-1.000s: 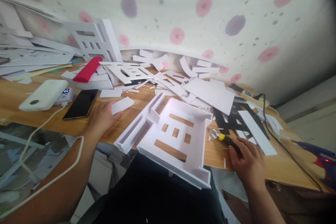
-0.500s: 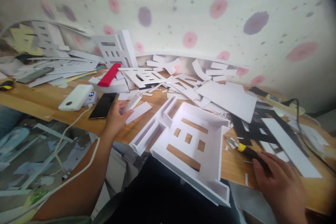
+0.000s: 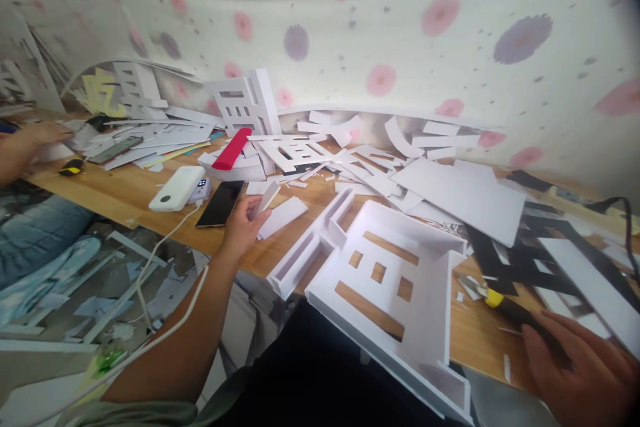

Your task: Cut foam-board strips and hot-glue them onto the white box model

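My left hand pinches a short white board strip between thumb and fingers, tilted up off the table. A second white strip lies flat just beside it. My right hand is wrapped round the black handle of a utility knife, whose yellow collar and blade end point left over the table. Between my hands sits a white hollow letter form with raised side walls and rectangular cutouts. Its narrow walled left part stands alongside. The form's near edge overhangs the table front.
A black phone, a white power bank with a cable, and a red case lie left. White offcuts and a large board cover the back. Black cut sheets lie right. Another person's arm is at far left.
The view has turned left, so everything sits further right and another person's arm has come into sight. My left hand still holds the strip, my right hand the knife.
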Tool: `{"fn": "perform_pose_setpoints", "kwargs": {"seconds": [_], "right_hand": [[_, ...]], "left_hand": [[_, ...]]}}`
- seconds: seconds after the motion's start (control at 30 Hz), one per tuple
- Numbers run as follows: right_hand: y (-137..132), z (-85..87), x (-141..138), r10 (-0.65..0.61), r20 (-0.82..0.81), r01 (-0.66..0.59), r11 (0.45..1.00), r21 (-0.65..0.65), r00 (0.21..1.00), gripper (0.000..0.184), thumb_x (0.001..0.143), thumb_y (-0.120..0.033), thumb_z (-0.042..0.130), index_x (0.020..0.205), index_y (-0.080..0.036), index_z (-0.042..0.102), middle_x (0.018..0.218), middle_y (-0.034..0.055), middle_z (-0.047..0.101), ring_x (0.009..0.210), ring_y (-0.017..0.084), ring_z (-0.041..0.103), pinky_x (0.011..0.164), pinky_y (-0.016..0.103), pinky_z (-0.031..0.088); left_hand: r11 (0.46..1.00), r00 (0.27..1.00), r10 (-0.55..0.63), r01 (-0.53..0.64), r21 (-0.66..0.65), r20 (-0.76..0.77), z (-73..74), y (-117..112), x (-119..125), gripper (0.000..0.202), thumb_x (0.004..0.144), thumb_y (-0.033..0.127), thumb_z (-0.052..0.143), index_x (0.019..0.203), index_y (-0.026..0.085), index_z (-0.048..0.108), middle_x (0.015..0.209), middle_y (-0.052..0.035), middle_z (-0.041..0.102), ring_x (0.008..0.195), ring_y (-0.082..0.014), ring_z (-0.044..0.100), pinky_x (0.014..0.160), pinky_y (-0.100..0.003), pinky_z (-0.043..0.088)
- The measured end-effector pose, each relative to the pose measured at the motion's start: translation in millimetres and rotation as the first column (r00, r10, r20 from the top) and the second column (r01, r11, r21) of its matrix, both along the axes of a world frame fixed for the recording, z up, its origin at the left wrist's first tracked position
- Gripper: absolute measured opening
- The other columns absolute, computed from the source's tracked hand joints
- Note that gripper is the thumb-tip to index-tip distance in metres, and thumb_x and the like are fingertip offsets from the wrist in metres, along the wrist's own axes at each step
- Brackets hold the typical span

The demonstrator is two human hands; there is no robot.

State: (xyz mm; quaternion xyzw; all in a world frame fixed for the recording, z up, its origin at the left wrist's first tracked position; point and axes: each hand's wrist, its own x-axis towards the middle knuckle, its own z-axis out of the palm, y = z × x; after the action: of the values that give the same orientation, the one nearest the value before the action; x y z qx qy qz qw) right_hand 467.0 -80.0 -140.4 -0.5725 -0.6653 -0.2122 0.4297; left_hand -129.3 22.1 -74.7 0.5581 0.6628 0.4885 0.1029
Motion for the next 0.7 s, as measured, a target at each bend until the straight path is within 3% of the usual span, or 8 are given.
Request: {"fn": "perform_pose_setpoints", "kwargs": {"seconds": [0.1, 0.27, 0.7], "right_hand": [[-6, 19.0, -19, -0.033, 0.109, 0.029, 0.999, 0.038, 0.994, 0.029, 0.088, -0.041, 0.061, 0.110, -0.027, 0.071, 0.100, 0.0102, 0.071, 0.080, 0.034, 0.067, 0.079, 0.050, 0.049], [-13, 50.1, -46, -0.096, 0.215, 0.096, 0.995, 0.009, 0.972, 0.027, 0.095, -0.039, 0.053, 0.101, -0.018, 0.070, 0.099, 0.0109, 0.070, 0.082, 0.030, 0.066, 0.078, 0.044, 0.051], [-15, 56.5, -51, -0.083, 0.138, 0.096, 0.991, -0.091, 0.987, 0.024, 0.095, -0.034, 0.056, 0.099, -0.014, 0.069, 0.103, 0.0123, 0.069, 0.094, 0.028, 0.064, 0.090, 0.042, 0.050]], "left_hand": [[1.000, 0.999, 0.023, -0.024, -0.019, -0.040, 2.8, -1, 2, 0.049, 0.078, 0.049, 0.066, 0.118, 0.021, 0.061, 0.118, -0.0099, 0.068, 0.108, -0.0258, 0.065, 0.096, -0.039, 0.051], [0.996, 0.992, 0.031, -0.040, -0.076, -0.123, 9.6, -4, 6, 0.046, 0.077, 0.048, 0.066, 0.116, 0.024, 0.062, 0.117, -0.0072, 0.068, 0.108, -0.0269, 0.065, 0.097, -0.041, 0.049], [0.951, 0.915, -0.030, -0.098, -0.293, -0.403, 31.7, -5, 22, 0.054, 0.078, 0.052, 0.061, 0.121, 0.020, 0.060, 0.122, -0.0097, 0.066, 0.108, -0.0305, 0.062, 0.097, -0.045, 0.048]]}}
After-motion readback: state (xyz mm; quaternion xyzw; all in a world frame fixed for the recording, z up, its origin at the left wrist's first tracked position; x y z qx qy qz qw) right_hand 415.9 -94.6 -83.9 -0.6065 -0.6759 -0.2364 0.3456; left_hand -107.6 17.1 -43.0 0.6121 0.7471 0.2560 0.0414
